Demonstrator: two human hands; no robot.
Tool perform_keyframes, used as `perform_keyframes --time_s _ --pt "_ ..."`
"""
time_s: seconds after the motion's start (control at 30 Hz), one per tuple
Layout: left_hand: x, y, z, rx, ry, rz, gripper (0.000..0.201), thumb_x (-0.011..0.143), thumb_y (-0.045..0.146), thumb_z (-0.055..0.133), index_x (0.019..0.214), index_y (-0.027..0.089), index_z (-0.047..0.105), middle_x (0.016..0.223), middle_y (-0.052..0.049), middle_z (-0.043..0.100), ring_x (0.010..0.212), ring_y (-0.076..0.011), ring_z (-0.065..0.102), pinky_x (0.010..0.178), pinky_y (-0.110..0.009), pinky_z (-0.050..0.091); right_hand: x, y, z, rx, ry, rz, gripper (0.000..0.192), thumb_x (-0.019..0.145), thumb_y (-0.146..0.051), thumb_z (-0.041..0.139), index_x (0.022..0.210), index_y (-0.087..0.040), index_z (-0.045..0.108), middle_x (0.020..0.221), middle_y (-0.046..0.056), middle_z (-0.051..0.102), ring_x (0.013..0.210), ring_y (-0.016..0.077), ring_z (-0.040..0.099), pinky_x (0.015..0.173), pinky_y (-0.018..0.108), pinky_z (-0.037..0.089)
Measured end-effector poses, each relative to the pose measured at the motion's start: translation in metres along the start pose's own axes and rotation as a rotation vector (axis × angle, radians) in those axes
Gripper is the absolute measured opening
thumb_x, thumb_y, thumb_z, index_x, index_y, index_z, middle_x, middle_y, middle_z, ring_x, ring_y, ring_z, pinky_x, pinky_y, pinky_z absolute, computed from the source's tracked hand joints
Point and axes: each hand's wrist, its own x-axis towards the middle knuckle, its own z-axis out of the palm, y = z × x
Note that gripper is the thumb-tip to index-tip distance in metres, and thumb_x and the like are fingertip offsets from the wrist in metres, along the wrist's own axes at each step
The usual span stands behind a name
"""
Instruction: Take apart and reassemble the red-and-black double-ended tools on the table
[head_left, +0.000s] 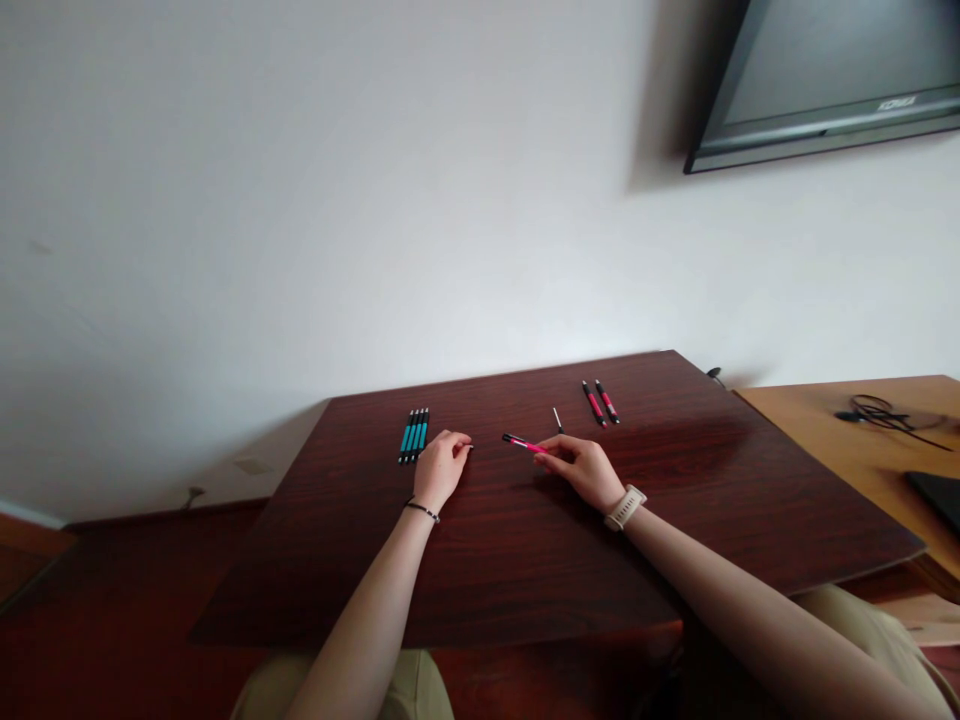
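Note:
My right hand [583,470] grips a pink pen [525,443] with a black end, holding it slanted above the table with that end toward the left. My left hand [444,465] is closed in a pinch low over the table; a small bit shows at the fingertips, too small to name. Just left of that hand lies a row of several teal and black pens [414,436], side by side. Beyond my right hand is a thin white piece with a dark end [558,419]. Two pink and black pens [600,403] lie farther right.
The dark wooden table [525,580] stands against a white wall. A lighter wooden table [810,400] adjoins it on the right, carrying a black cable [885,412] and a dark flat object [937,498]. A television [840,80] hangs at the upper right.

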Motion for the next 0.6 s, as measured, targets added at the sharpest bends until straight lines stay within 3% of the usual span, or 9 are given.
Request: perform_keyframes --time_s 0.23,0.37,0.6 --pt "-0.0008 -0.0022 0.0015 -0.019 -0.014 0.0 0.013 0.094 0.018 0.069 0.103 0.023 0.077 0.096 -0.003 0.072 0.086 -0.0192 0.07 0.084 -0.031 0.055 -0.0005 -0.0032 0.0012 0.004 0.005 0.005 0.033 0.091 -0.052 0.076 0.103 -0.022 0.082 0.087 0.004 0.082 0.075 0.0215 0.074 0.068 0.029 0.055" --pt "-0.0007 -0.0003 0.0025 -0.001 -0.029 0.058 0.01 0.097 0.019 0.066 0.095 0.023 0.074 0.097 -0.004 0.07 0.087 -0.0195 0.07 0.084 -0.031 0.055 -0.0001 -0.0008 0.0011 -0.007 -0.002 0.0 0.032 0.091 -0.051 0.075 0.104 -0.022 0.082 0.089 0.005 0.083 0.076 0.0222 0.075 0.069 0.03 0.056" --pt "0.0043 0.0008 -0.0006 0.049 0.039 0.114 0.013 0.103 0.016 0.056 0.099 0.023 0.066 0.098 -0.005 0.071 0.093 -0.0223 0.069 0.087 -0.034 0.054 -0.0011 -0.0042 0.0008 -0.008 -0.003 -0.005 0.031 0.092 -0.05 0.076 0.103 -0.022 0.082 0.088 0.005 0.083 0.076 0.0228 0.075 0.069 0.031 0.056"
